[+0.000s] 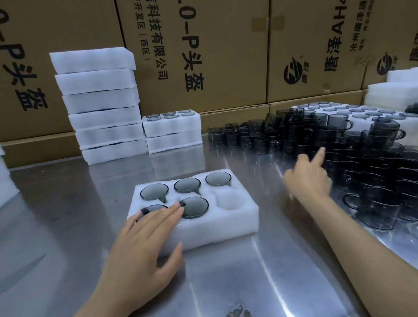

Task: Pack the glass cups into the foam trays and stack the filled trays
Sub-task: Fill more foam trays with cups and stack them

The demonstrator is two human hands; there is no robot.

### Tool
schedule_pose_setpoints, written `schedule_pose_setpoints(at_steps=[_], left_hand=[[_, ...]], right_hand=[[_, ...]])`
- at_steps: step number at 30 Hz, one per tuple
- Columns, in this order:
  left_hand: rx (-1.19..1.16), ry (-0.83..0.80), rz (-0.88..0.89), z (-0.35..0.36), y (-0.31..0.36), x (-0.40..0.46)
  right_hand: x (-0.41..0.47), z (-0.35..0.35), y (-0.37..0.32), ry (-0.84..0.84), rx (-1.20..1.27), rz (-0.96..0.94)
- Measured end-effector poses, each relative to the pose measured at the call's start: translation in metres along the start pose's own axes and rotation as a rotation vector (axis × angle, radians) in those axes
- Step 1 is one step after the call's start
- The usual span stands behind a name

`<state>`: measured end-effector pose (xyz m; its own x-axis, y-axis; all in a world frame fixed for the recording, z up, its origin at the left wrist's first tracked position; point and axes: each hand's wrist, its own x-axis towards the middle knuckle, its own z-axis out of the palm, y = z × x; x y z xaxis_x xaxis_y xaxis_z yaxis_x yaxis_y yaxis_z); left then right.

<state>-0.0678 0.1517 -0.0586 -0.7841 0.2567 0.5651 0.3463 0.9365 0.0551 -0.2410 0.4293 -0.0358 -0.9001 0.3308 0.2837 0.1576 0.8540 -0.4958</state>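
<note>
The white six-pocket foam tray (198,228) on the shiny steel desk (76,201) serves as the landmark: five of its pockets hold smoky grey glass cups (154,191), rims up, and only the pocket at its near right corner (230,199) is bare. The left hand (145,247) lies flat on the tray's near left corner, fingers (167,211) straight and slightly spread over one cup's rim, thumb along the foam's front edge, steadying it. To the tray's right, the right hand (307,177) reaches toward the heap of loose grey cups (377,164), forefinger extended, the other fingers loosely curled, holding nothing. So the filling step looks nearly done; the next move calls for taking one cup from the heap and seating it in the bare pocket, handle in the notch. Behind the tray stand stacked filled trays (173,131), where this one probably goes.
</note>
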Motion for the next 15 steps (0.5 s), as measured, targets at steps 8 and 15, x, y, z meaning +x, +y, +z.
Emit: schedule_pose_setpoints(at_steps=[8,15], left_hand=[[-0.036,0.024,-0.014,0.000,0.001,0.000],[-0.048,0.032,-0.017,-0.001,0.000,0.000]], right_hand=[[0.020,0.007,0.022,0.065,-0.010,0.128],[0.017,0.008,0.011,0.056,-0.108,-0.083]])
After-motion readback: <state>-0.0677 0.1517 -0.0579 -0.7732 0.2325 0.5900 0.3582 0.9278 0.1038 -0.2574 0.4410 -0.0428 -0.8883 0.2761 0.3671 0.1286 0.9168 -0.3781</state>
